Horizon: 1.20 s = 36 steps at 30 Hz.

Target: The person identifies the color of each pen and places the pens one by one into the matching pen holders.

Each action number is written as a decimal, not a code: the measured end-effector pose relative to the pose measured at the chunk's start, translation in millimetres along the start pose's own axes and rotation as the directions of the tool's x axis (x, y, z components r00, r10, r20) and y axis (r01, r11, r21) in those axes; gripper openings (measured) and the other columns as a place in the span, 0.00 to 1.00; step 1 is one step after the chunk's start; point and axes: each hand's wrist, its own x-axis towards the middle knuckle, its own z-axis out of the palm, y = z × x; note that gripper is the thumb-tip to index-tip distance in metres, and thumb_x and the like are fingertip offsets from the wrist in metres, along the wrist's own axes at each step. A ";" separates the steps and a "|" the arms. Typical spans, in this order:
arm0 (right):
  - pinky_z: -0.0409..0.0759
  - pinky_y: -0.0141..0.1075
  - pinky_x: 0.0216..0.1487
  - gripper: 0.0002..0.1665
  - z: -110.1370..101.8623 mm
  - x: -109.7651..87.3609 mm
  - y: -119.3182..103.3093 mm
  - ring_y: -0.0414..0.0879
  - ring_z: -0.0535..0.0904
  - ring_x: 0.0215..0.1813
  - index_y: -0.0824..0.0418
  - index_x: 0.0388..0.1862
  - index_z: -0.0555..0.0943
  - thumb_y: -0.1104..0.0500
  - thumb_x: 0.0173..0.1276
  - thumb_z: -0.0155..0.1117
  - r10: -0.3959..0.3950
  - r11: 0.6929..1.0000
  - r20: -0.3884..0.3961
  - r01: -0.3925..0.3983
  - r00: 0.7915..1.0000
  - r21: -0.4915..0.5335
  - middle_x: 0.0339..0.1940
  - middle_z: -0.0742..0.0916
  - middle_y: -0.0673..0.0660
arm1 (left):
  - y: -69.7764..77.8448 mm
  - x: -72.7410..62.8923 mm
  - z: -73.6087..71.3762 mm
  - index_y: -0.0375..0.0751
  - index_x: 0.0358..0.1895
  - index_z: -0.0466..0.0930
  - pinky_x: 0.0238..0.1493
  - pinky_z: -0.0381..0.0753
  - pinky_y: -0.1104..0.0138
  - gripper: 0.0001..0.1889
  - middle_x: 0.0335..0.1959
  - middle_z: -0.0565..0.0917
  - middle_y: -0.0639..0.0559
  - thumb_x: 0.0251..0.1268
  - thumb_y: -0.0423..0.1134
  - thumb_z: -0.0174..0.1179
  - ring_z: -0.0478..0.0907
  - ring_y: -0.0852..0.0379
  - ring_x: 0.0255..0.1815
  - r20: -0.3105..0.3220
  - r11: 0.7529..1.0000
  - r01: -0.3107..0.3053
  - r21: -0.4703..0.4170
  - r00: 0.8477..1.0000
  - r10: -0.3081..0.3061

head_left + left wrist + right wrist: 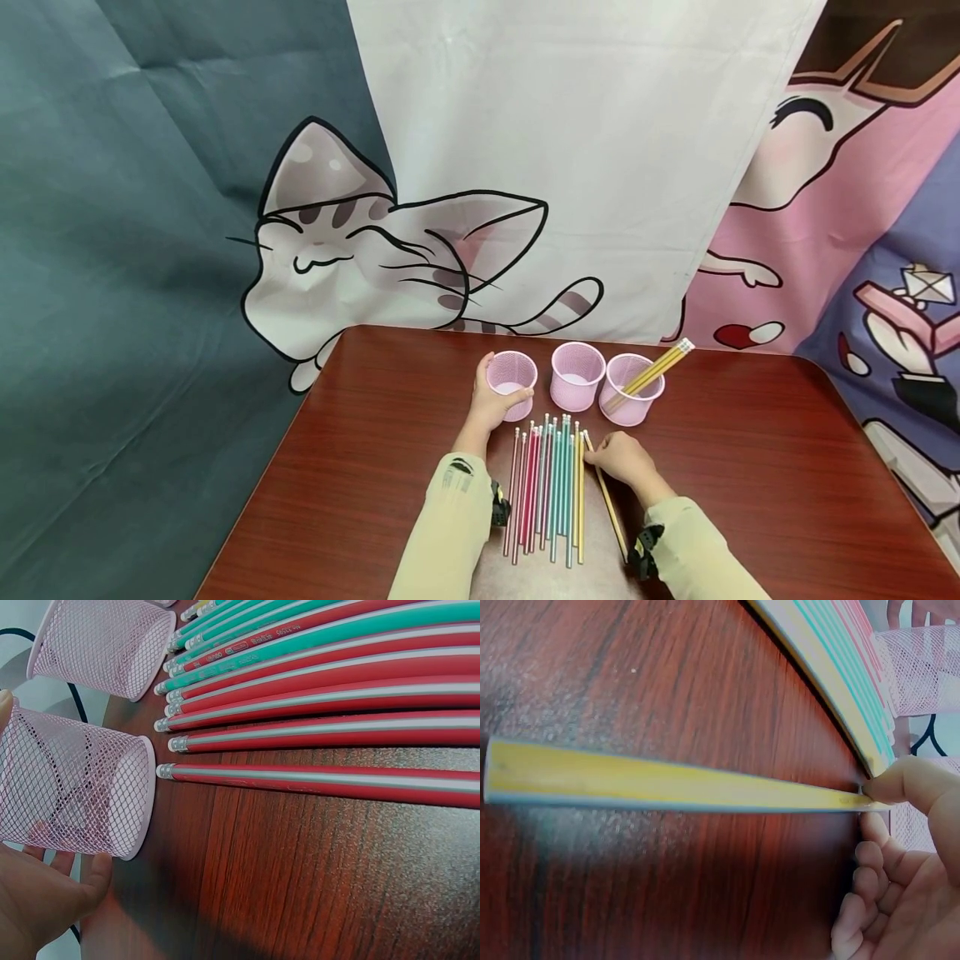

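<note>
At the back of the brown table (750, 467), before a cloth (600, 125) printed with a cat, stand three pink mesh cups in a row; the right cup (628, 412) holds slanting yellow pencils (651, 373), just beside the middle cup (573, 400); between the forearms lie red pencils (530, 492), green pencils (561, 492) and more yellow ones, eraser ends toward the cups; the left hand (491, 404) reaches past them and grips the left cup (517, 411), thumb on its near side; the right hand (626, 460) pinches a single yellow pencil (607, 500) near its eraser end, thumb against forefinger, other fingers curled, the pencil slanting away from the bunch.
</note>
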 end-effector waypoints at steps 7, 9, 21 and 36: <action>0.65 0.33 0.22 0.15 -1.6 -2.2 6.8 0.42 0.68 0.19 0.56 0.11 0.72 0.52 0.47 0.65 -0.081 0.977 -0.054 0.090 0.995 0.193 0.13 0.74 0.48 | -2.8 1.0 0.6 0.52 0.67 0.57 0.61 0.62 0.52 0.51 0.63 0.64 0.41 0.34 0.36 0.77 0.63 0.43 0.61 -0.002 1.000 0.007 -0.001 1.000 -0.007; 0.65 0.33 0.22 0.15 -2.0 -2.3 9.0 0.42 0.67 0.19 0.56 0.10 0.72 0.52 0.46 0.64 -0.092 0.961 -0.058 0.104 0.994 0.255 0.12 0.74 0.49 | -3.0 1.2 0.5 0.52 0.67 0.56 0.61 0.61 0.52 0.51 0.63 0.64 0.41 0.34 0.36 0.77 0.63 0.43 0.61 -0.002 1.000 0.008 0.000 1.000 -0.008; 0.70 0.35 0.27 0.10 -4.3 -1.5 8.6 0.43 0.71 0.23 0.64 0.19 0.75 0.62 0.54 0.64 0.046 0.868 0.032 -0.056 0.998 0.494 0.16 0.80 0.51 | -1.3 -0.1 0.2 0.52 0.67 0.57 0.61 0.61 0.52 0.50 0.63 0.64 0.41 0.35 0.37 0.77 0.64 0.43 0.61 -0.004 1.000 0.008 0.003 1.000 -0.008; 0.71 0.38 0.33 0.19 -13.0 -1.4 16.1 0.43 0.75 0.31 0.70 0.40 0.80 0.53 0.62 0.60 0.076 0.788 0.129 -0.139 0.989 0.599 0.24 0.84 0.50 | 0.2 -0.4 0.1 0.52 0.67 0.56 0.60 0.61 0.52 0.51 0.63 0.63 0.42 0.35 0.36 0.77 0.63 0.43 0.61 -0.001 1.000 0.002 0.009 1.000 -0.002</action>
